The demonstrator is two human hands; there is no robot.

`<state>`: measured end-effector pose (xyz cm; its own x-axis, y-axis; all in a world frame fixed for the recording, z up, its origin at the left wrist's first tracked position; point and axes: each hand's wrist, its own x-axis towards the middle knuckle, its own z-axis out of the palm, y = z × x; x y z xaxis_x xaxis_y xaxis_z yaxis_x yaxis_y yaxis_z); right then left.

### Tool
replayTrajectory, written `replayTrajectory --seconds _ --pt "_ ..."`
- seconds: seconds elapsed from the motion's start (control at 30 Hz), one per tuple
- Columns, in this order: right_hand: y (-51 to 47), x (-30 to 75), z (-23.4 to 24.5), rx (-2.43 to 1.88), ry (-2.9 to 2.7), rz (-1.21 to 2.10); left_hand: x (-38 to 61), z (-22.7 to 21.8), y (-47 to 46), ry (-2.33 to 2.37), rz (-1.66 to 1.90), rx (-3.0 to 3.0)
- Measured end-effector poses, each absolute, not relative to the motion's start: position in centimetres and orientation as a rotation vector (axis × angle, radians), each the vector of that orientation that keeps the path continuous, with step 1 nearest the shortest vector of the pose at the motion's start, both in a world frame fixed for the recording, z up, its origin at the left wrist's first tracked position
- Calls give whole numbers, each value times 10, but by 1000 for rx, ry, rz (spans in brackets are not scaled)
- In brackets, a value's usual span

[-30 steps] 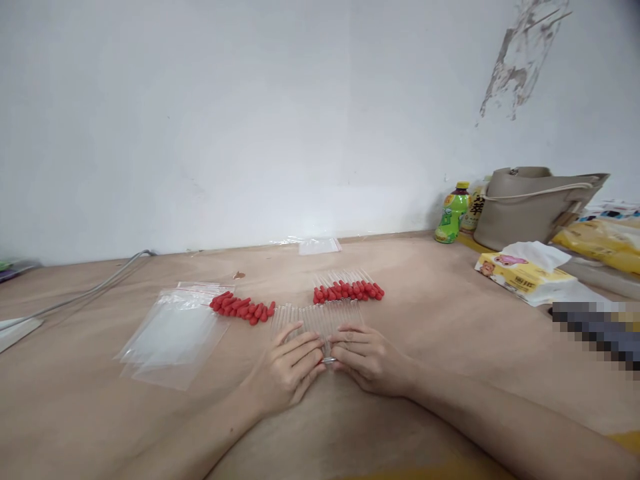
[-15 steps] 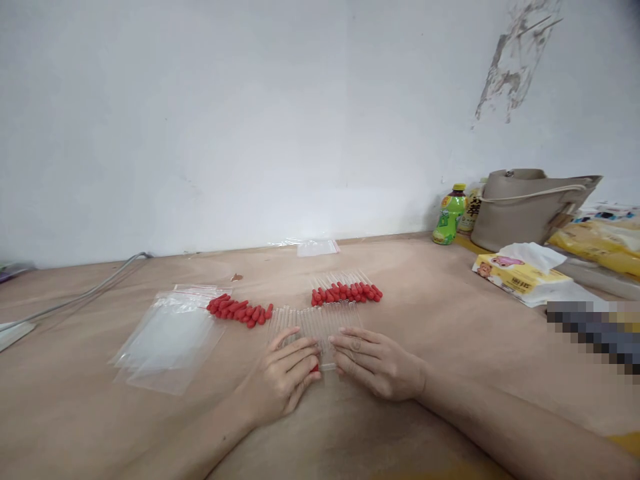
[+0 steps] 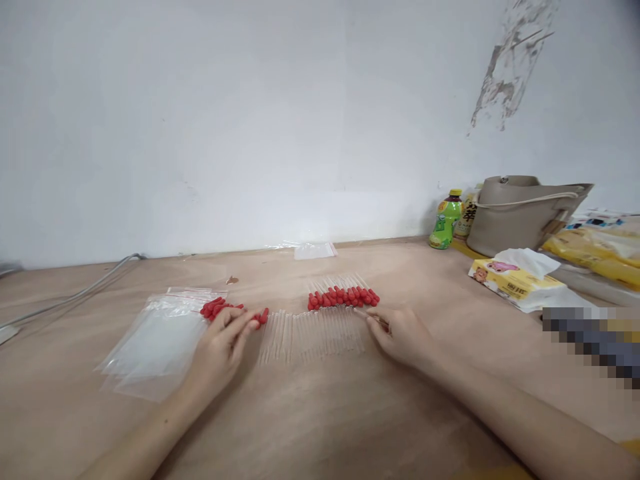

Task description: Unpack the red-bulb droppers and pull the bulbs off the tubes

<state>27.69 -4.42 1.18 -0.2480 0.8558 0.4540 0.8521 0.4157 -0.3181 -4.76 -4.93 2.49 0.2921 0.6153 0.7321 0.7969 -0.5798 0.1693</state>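
My left hand [image 3: 225,343] reaches over a pile of loose red rubber bulbs [image 3: 213,308], its thumb and fingers pinched on a red bulb at the pile's right end. My right hand [image 3: 403,337] is closed at the right end of a row of clear glass dropper tubes [image 3: 313,337], thumb and fingers on one tube whose tip points left. These tubes lie side by side on the table. Just behind them is a group of droppers with red bulbs [image 3: 345,298], their glass stems pointing away from me.
Clear zip bags [image 3: 150,340] are stacked at the left, and another small bag [image 3: 315,251] lies by the wall. A grey cable [image 3: 95,288] runs along the left. At the right stand a green drink bottle [image 3: 447,221], a grey bag [image 3: 520,217] and a tissue pack [image 3: 510,277].
Both hands have parted from the middle of the glass tube row. My left hand moved left to the loose red bulbs; my right moved right to the row's end.
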Motion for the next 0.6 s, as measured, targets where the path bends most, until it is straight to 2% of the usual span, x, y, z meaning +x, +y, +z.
replayTrajectory --seconds 0.2,0.37,0.6 --pt "-45 273 4 -1574 -2049 57 -94 38 -32 -1723 -1131 -2045" --pt "-45 267 -3 -1467 -2075 -8 -108 49 -28 -2030 -1169 -1930" --pt "-48 263 -4 -1396 -2114 -89 -114 44 -13 -2105 -1241 -1814"
